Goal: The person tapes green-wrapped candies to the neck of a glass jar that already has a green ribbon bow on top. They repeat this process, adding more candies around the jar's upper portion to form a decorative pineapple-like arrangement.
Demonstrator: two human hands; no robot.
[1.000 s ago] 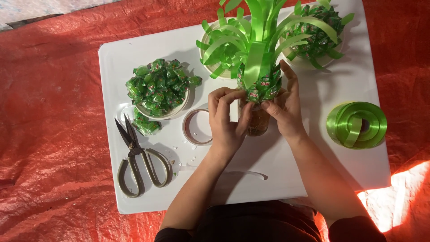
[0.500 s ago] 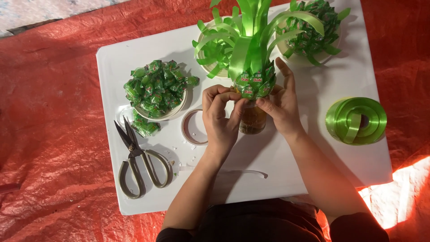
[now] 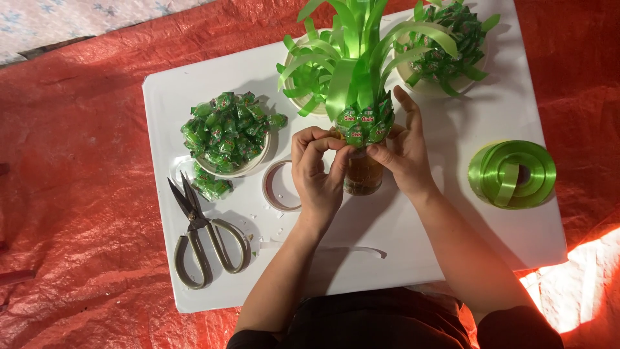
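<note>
A pineapple-shaped craft [image 3: 363, 123] stands upright at the middle of the white table [image 3: 452, 213]: a brownish bottle base, a ring of green wrapped candies, and long green ribbon leaves on top. My left hand [image 3: 318, 169] pinches a green candy against the craft's left side. On the other side, my right hand [image 3: 403, 150] wraps around the craft and steadies it. A bowl of green wrapped candies [image 3: 227, 132] sits to the left of my hands.
Scissors [image 3: 201, 234] lie at the front left, a tape roll [image 3: 281, 186] beside my left wrist, a green ribbon roll [image 3: 513, 173] at the right. Two bowls of green pieces [image 3: 445, 55] stand behind. A loose tape strip [image 3: 352, 249] lies in front. Red sheeting [image 3: 71, 194] surrounds the table.
The view has shifted slightly. My left fingers have curled tighter onto the candy at the craft's side; my right hand stays on the craft.
</note>
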